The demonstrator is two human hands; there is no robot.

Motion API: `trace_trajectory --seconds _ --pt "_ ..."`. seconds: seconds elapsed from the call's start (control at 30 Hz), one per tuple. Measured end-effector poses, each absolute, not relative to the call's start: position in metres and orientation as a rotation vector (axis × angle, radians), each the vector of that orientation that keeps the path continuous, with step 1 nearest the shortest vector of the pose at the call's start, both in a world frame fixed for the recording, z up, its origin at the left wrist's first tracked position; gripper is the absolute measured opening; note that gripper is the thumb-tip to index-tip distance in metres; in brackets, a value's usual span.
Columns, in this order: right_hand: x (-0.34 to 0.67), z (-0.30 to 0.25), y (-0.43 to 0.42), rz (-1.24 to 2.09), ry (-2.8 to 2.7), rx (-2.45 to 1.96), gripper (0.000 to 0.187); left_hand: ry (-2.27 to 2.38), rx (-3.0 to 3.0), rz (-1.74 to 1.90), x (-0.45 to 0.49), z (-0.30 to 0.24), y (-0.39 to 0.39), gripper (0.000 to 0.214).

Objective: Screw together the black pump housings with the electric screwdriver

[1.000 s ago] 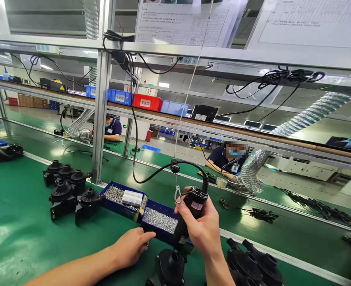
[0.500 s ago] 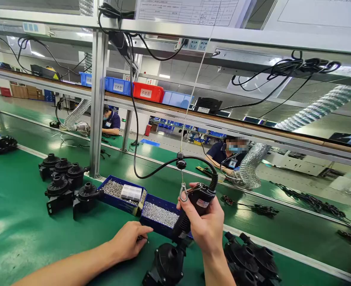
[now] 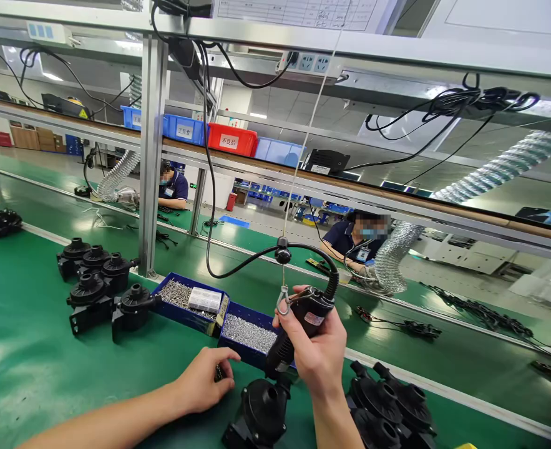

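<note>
My right hand (image 3: 319, 349) is wrapped round a black electric screwdriver (image 3: 298, 330), which hangs by a metal clip from a thin cord. The tool slants down to the left, its lower end close to a black pump-like housing (image 3: 263, 411) on the green bench; its tip is hard to make out. My left hand (image 3: 208, 380) is curled just left of that housing, holding several small screws (image 3: 218, 373) partly hidden by the fingers. Beyond the hands stand a blue bin of silvery small parts (image 3: 247, 333) and a blue bin of longer screws (image 3: 175, 293) with a white label roll.
Several black housings (image 3: 90, 290) stand at the left, and more housings (image 3: 392, 405) at the right. A metal post (image 3: 151, 156) rises behind the bins. A black cable (image 3: 212, 206) loops down to the screwdriver. Two co-workers sit across the line, one person (image 3: 357, 240) at the right.
The screwdriver and my right hand have shifted slightly left and down. My left thumb and forefinger have parted a little, showing the screws. The view has moved slightly.
</note>
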State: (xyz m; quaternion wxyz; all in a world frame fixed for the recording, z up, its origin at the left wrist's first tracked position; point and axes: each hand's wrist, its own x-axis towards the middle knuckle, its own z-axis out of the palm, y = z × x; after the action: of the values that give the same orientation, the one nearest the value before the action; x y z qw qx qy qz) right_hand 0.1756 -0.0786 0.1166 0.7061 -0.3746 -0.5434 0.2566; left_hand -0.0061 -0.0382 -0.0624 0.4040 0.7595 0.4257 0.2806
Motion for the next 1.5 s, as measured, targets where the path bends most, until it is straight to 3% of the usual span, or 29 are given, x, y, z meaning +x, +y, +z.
trace_trajectory --seconds 0.17,0.5,0.77,0.97,1.13,1.27,1.37,1.5 --pt "0.182 0.111 -0.073 0.535 -1.223 -0.771 0.035 1.107 1.847 0.680 -0.004 -0.059 -0.042 0.044" --pt "0.182 0.108 -0.071 0.517 -1.227 -0.727 0.031 1.009 2.286 0.550 -0.011 -0.058 -0.041 0.071" --pt "0.182 0.105 -0.070 0.520 -1.251 -0.722 0.030 1.060 2.380 0.428 0.002 -0.052 -0.045 0.073" --pt "0.183 0.106 -0.071 0.528 -1.255 -0.721 0.030 1.093 2.633 0.336 0.013 -0.043 -0.048 0.051" --pt "0.185 0.109 -0.074 0.529 -1.256 -0.715 0.031 1.125 2.664 0.316 0.011 -0.048 -0.047 0.046" --pt "0.185 0.109 -0.074 0.538 -1.253 -0.717 0.031 1.093 2.421 0.506 0.008 -0.056 -0.049 0.045" --pt "0.185 0.109 -0.074 0.536 -1.242 -0.711 0.030 1.034 1.930 0.715 0.011 -0.057 -0.053 0.033" --pt "0.184 0.110 -0.075 0.513 -1.228 -0.684 0.030 0.983 1.312 0.695 0.018 -0.056 -0.055 0.023"
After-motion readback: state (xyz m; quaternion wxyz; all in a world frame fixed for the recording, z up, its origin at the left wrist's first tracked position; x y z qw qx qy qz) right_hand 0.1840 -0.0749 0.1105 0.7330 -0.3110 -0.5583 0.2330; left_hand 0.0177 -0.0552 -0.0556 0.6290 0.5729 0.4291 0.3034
